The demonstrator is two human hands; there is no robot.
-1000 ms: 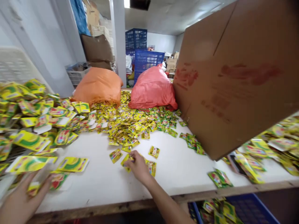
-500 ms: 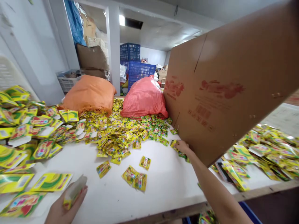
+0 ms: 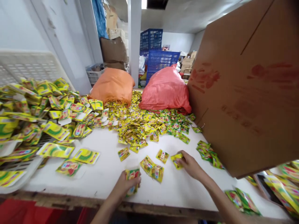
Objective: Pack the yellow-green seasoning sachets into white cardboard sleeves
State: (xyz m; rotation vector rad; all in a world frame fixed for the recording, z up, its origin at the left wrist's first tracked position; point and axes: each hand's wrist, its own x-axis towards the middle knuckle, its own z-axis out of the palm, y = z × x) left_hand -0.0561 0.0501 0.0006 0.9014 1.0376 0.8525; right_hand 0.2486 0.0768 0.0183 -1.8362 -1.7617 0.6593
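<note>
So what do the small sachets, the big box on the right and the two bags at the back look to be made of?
Sachets: glossy printed plastic or foil film, judging by their sheen and crinkles. Box: matte brown corrugated cardboard, with fold creases and faded red print. Orange bag and red bag: probably woven plastic sacking, soft and slumped; the weave is too fine to confirm.

2 bare forearms, sleeveless, 2 hands [image 3: 190, 164], ringless

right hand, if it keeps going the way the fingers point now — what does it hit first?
The right hand points left across the table, pinching a sachet. Straight on, it would probably first meet the loose sachet just beyond, though depth is hard to judge.
</note>
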